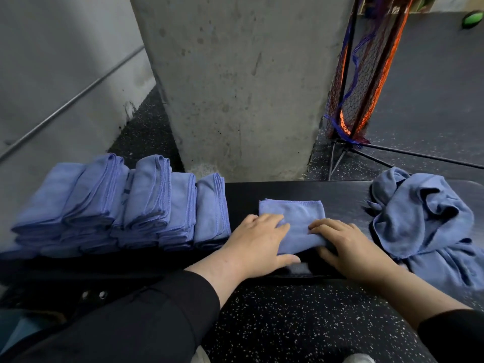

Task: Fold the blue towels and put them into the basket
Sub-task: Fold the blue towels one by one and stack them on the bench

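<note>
Concrete pillar, behind bench; no writing legible anywhere.
Black bench: bare strip betw. stack and our towel.
Folded towels, row at left end.
Unfolded towels, heap at rt end, spilling over edge.
Folded towel, center: our left hand and right hand press it, fingers flat.
</note>
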{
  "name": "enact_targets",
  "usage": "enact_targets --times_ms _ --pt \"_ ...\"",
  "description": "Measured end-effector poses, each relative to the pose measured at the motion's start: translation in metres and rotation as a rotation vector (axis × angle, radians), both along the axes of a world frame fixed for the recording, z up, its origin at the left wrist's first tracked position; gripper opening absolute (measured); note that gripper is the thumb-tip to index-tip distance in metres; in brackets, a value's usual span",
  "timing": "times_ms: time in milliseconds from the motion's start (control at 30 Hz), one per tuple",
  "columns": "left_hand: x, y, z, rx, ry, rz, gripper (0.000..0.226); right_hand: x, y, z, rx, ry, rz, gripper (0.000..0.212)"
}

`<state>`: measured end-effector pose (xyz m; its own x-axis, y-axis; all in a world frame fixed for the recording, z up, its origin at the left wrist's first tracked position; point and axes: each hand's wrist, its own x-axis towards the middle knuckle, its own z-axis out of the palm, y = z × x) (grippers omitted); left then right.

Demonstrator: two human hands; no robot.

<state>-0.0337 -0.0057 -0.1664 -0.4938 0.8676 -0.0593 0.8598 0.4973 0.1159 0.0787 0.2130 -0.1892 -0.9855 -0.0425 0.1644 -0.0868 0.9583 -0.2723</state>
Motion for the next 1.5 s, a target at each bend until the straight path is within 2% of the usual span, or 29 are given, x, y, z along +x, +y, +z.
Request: enact_targets --times_ms 33,100,167,200,367,533,567,633,700,733,767,833,900,967,1033,1100,1200,1267,1333,1400,1500 --pt "0.0 -0.002 0.0 0.003 0.016 -0.006 0.062 -0.001 -0.003 0.004 0.003 -0.012 -0.019 0.032" --pt "0.001 -0.008 0.007 0.051 0.033 -0.001 0.033 0.0 -0.006 0.012 -0.013 -0.059 -0.038 0.031" --pt "0.002 -0.011 0.016 0.099 -0.04 0.062 0.012 0.005 -0.007 0.022 -0.078 -0.106 -0.045 0.032" --pt "0.002 -0.013 0.02 0.101 -0.101 0.085 0.012 0.007 -0.007 0.026 -0.109 -0.118 -0.048 0.031" --pt "-0.007 -0.011 0.034 0.104 -0.374 0.198 0.038 0.009 -0.006 0.037 -0.201 -0.179 -0.167 0.023" --pt "-0.017 0.004 0.031 0.247 -0.437 0.356 0.02 -0.015 -0.007 0.035 -0.271 -0.11 -0.328 0.023" --pt "-0.017 0.007 0.031 0.234 -0.405 0.377 0.019 -0.019 -0.008 0.032 -0.265 -0.092 -0.352 0.027" --pt "-0.019 0.013 0.026 0.183 -0.153 0.343 0.023 -0.027 -0.007 0.023 -0.207 -0.003 -0.334 0.027" --pt "-0.019 0.017 0.02 0.227 0.145 0.185 0.019 -0.031 -0.004 0.013 -0.098 0.128 -0.261 0.013" --pt "-0.018 0.018 0.018 0.266 0.208 0.095 0.023 -0.031 -0.003 0.009 -0.046 0.179 -0.223 0.012" --pt "-0.016 0.017 0.015 0.269 0.23 0.007 0.034 -0.029 -0.001 0.005 -0.002 0.205 -0.191 0.021" --pt "-0.007 0.011 0.01 0.112 0.111 -0.042 0.054 -0.021 0.0 0.0 0.044 0.188 -0.13 0.039" --pt "-0.005 0.006 0.003 -0.046 0.027 0.003 0.07 -0.014 0.006 -0.006 0.056 0.114 -0.069 0.051" --pt "-0.006 0.006 0.002 -0.063 0.025 0.027 0.079 -0.012 0.014 -0.009 0.051 -0.011 -0.039 0.068" --pt "-0.01 0.011 0.001 -0.069 0.0 0.039 0.083 -0.015 0.019 -0.008 0.023 -0.103 -0.046 0.074" --pt "-0.012 0.014 0.001 -0.089 -0.015 0.051 0.085 -0.017 0.018 -0.007 -0.027 -0.117 -0.066 0.07" --pt "-0.016 0.019 0.01 -0.059 -0.078 0.111 0.081 -0.023 0.013 0.006 -0.229 -0.031 -0.137 0.043" --pt "-0.022 0.019 0.024 0.073 -0.225 0.241 0.065 -0.03 0.009 0.025 -0.475 -0.011 -0.227 0.034" --pt "-0.026 0.017 0.038 0.283 -0.452 0.369 0.056 -0.038 0.003 0.046 -0.679 0.061 -0.296 0.026" --pt "-0.026 0.013 0.049 0.427 -0.633 0.398 0.057 -0.044 -0.006 0.067 -0.786 0.143 -0.356 0.018" --pt "-0.023 0.006 0.065 0.511 -0.79 0.409 0.049 -0.049 -0.019 0.09 -0.98 0.211 -0.428 0.017"
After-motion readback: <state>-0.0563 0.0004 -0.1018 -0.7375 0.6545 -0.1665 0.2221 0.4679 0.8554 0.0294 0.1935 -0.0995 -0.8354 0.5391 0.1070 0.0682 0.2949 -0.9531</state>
